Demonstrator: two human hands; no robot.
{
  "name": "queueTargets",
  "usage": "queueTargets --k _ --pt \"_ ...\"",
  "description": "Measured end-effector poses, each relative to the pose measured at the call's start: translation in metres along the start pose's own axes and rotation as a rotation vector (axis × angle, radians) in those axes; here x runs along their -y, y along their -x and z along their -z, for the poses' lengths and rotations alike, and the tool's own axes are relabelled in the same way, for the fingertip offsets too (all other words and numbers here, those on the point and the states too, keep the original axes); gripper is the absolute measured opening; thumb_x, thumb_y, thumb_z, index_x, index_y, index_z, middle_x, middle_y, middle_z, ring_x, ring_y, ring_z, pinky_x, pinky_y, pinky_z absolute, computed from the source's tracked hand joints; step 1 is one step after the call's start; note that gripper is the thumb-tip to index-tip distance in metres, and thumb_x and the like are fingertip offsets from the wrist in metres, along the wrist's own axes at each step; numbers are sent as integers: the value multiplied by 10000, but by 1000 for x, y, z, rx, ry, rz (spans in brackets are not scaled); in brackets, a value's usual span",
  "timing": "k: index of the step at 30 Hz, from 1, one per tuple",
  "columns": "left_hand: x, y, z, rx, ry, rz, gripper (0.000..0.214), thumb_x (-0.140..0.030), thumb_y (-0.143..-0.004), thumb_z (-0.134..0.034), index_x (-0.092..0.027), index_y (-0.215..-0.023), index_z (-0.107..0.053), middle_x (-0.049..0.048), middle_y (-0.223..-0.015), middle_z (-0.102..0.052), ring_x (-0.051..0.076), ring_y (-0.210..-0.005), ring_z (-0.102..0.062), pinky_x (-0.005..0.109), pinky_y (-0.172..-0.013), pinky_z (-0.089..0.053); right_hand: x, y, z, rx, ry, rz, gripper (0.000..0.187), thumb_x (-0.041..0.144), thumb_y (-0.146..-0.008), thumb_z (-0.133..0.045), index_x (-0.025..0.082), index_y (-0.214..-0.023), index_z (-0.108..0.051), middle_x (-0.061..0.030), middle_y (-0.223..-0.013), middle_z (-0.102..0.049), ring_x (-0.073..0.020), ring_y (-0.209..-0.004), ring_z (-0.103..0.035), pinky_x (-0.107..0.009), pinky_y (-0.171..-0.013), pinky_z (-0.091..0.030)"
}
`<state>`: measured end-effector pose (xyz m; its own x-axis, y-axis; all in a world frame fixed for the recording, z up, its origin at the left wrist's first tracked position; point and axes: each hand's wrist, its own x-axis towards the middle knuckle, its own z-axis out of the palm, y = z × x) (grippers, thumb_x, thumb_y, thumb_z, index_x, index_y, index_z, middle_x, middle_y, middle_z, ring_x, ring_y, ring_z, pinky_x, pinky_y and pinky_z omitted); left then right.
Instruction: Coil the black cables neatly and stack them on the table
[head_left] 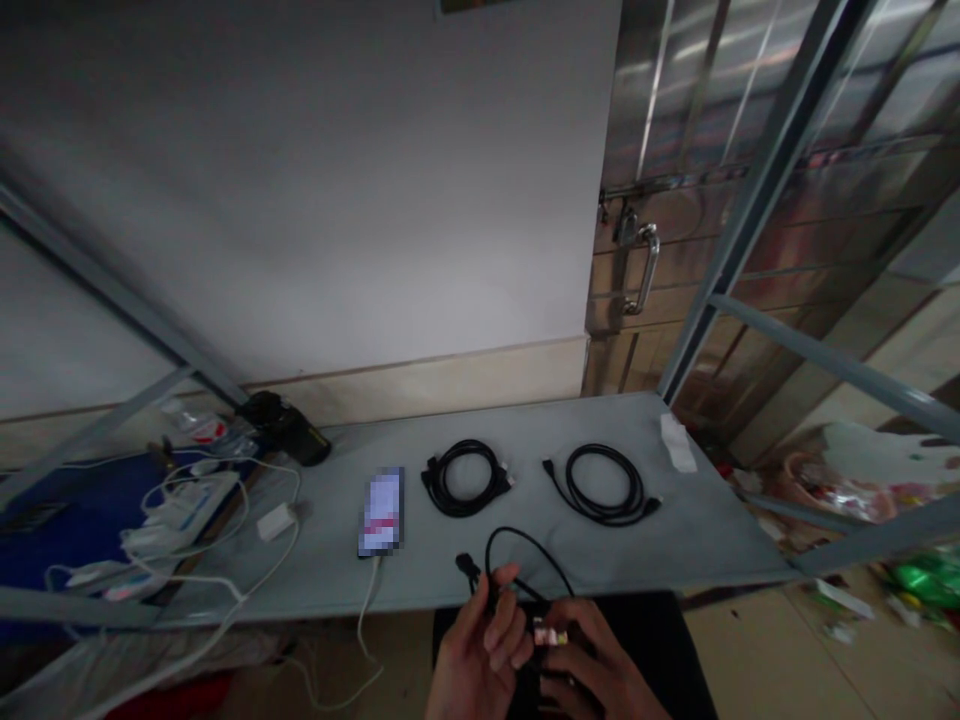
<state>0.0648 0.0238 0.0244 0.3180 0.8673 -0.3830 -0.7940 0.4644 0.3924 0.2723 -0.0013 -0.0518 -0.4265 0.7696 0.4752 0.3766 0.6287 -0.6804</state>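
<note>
At the bottom of the head view, in front of the table edge, my left hand is closed with its fingers pinching a black cable. The cable's plug end sticks out above that hand. From there the cable arcs over to my right hand, whose bent fingers close around its other part. A small pinkish and yellow piece shows at the right fingertips; I cannot make out what it is. Farther back lie two coiled black cables, one at centre and one to the right.
A phone on a white charging cord lies on the grey table. At left are a dark bottle, a white adapter and a power strip. White paper lies at right. Metal frame posts flank the table.
</note>
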Motion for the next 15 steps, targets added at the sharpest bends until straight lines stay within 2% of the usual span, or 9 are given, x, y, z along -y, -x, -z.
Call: queueTargets --k 3,7,10,12,15 --pt "4 -6 3 20 -7 22 426 -450 -910 -964 -117 -1105 -782 -109 -614 -289 55 -518 -214 218 -529 -291 -10 12 -9 8 3 -35 198 157 -1011 -752 257 -1166 -680 -117 -1388 -631 -190 -1193 -749 -251 -1057 -640" --pt "11 -12 10 -66 -90 -12 563 -558 -855 -987 -132 -1149 -765 -112 -616 -300 55 -516 -184 226 -517 -248 -18 26 -21 -65 13 -126 290 150 -976 -766 266 -1226 -674 -126 -1451 -645 -213 -1245 -759 -250 -1036 -652" --pt "17 -17 15 -173 -183 -82 663 -618 -777 -1021 -151 -1165 -754 -96 -649 -399 61 -529 -278 235 -521 -276 -21 30 -24 -39 15 -174 517 87 -953 -722 284 -1420 -617 -102 -1451 -716 -193 -1203 -794 -219 -1010 -656" --pt "22 -21 20 -245 -228 -146 691 -623 -723 -1047 -156 -1135 -749 -77 -679 -458 80 -560 -373 241 -521 -312 -23 30 -21 -2 46 -155 632 68 -949 -709 286 -1525 -566 -84 -1418 -762 -190 -1205 -803 -215 -1022 -653" --pt "33 -23 34 -354 -257 -225 671 -586 -661 -1074 -168 -1072 -747 -63 -683 -498 104 -580 -466 252 -535 -395 -26 25 -15 -2 145 -37 648 68 -968 -689 274 -1568 -558 -64 -1369 -804 -204 -1227 -799 -257 -1076 -646"
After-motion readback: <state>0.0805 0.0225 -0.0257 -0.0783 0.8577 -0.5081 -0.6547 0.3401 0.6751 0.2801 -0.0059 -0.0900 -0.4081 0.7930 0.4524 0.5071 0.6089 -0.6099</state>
